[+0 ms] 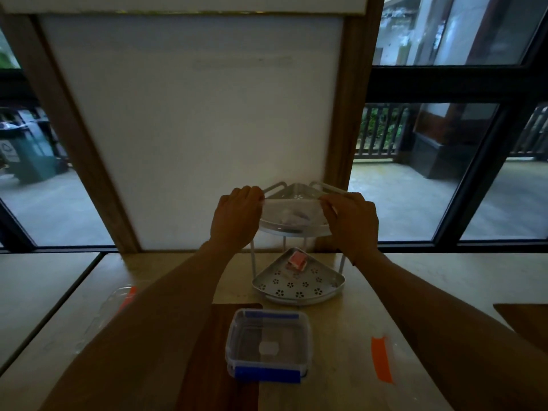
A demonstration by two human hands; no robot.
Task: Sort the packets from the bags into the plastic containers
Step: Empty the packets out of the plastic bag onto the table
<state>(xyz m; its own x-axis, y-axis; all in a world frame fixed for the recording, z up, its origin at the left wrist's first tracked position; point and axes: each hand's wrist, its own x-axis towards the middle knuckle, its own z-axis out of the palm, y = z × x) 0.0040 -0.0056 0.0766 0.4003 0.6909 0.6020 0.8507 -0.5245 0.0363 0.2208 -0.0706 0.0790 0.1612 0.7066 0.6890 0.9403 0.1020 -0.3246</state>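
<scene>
In the middle of the frame I see a thin, clear plastic bag (pixel 292 210), soft and slightly cloudy. Behind and below it stands a white rack (pixel 298 280), matt-looking, its lower shelf pierced with flower-shaped holes; I cannot tell whether it is metal or plastic. On that shelf lies a pink packet (pixel 296 260) with a faint sheen. At lower centre sits a clear, glossy plastic container (pixel 268 345) with blue clips. The table (pixel 341 336) looks like smooth pale stone, with a dark wood-grain board (pixel 207 351) on it.

I am pinching a clear bag (pixel 292 210) with my left hand (pixel 235 216) and right hand (pixel 353 221) above the rack's top shelf (pixel 296 229).
</scene>
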